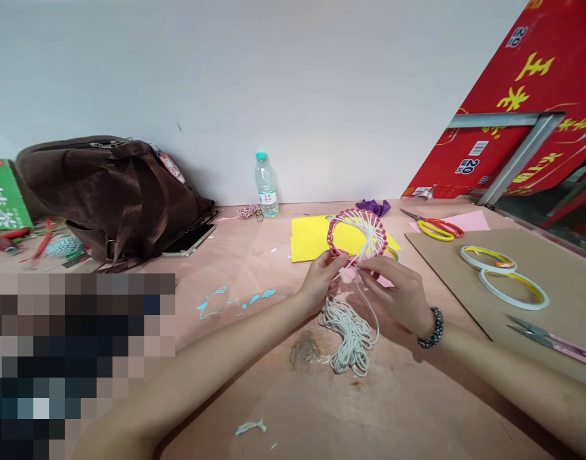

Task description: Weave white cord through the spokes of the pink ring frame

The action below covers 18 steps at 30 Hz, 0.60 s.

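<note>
Over the pink-stained table (408, 409), the left hand (321, 281) holds a pink-wrapped round hoop (357, 223) by its lower rim, its grip pressed closed. The right hand (391, 291) pinches a strand of white cord (347, 335) near the hoop, with more cord hanging in a loose bunch below. The hoop is raised in front of a yellow paper sheet (309, 239).

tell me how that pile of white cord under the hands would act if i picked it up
The white cord is probably very floppy, since it slumps in slack loops on the table. It likely feels light for its bulk, as the strands look thin and soft. It may drag or tangle when lifted, because strands run up to the red-and-pink hoop at the left hand and right hand.
</note>
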Each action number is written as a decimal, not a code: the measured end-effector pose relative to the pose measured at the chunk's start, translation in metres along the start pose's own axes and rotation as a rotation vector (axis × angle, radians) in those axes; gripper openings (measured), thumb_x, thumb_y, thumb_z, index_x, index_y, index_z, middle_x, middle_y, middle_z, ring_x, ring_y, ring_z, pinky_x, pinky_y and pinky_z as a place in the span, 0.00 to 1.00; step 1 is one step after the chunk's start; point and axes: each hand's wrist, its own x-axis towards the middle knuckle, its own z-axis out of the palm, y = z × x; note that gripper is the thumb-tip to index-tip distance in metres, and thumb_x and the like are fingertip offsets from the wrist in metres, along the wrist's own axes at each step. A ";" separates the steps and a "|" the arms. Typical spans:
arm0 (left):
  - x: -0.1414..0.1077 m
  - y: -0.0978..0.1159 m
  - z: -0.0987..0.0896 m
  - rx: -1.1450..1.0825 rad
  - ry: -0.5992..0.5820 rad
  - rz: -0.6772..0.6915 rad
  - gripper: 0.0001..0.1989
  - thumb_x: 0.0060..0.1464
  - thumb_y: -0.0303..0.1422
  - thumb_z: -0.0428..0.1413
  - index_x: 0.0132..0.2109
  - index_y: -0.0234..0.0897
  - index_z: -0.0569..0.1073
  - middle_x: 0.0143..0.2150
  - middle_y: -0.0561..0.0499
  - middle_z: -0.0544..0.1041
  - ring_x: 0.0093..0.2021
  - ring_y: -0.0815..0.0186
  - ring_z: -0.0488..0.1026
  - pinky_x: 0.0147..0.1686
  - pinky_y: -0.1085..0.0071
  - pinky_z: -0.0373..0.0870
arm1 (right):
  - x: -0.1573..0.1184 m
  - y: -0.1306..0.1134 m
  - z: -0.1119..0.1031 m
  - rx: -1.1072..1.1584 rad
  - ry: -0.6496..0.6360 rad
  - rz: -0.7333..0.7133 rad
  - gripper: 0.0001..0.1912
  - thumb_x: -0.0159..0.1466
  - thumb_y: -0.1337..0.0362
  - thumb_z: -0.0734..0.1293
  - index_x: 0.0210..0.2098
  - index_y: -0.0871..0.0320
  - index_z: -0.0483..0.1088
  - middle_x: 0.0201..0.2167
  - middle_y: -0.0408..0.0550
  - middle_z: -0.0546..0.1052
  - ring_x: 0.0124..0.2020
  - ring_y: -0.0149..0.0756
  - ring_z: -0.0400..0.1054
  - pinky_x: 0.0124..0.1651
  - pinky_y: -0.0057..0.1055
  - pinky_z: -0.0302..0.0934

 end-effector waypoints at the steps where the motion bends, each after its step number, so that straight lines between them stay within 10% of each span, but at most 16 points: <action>1: 0.000 0.000 0.000 0.017 0.009 0.015 0.17 0.41 0.41 0.65 0.36 0.37 0.71 0.20 0.62 0.61 0.13 0.82 0.49 0.13 0.80 0.42 | 0.001 0.001 -0.001 -0.009 0.002 -0.019 0.07 0.64 0.69 0.62 0.39 0.56 0.71 0.34 0.48 0.76 0.35 0.36 0.70 0.38 0.34 0.66; 18: 0.001 -0.010 0.000 0.069 0.046 0.091 0.16 0.36 0.36 0.67 0.33 0.33 0.76 0.30 0.51 0.76 0.29 0.70 0.71 0.32 0.73 0.65 | -0.001 0.018 0.002 -0.226 0.021 -0.116 0.02 0.63 0.68 0.65 0.35 0.57 0.71 0.33 0.47 0.75 0.36 0.37 0.67 0.38 0.34 0.61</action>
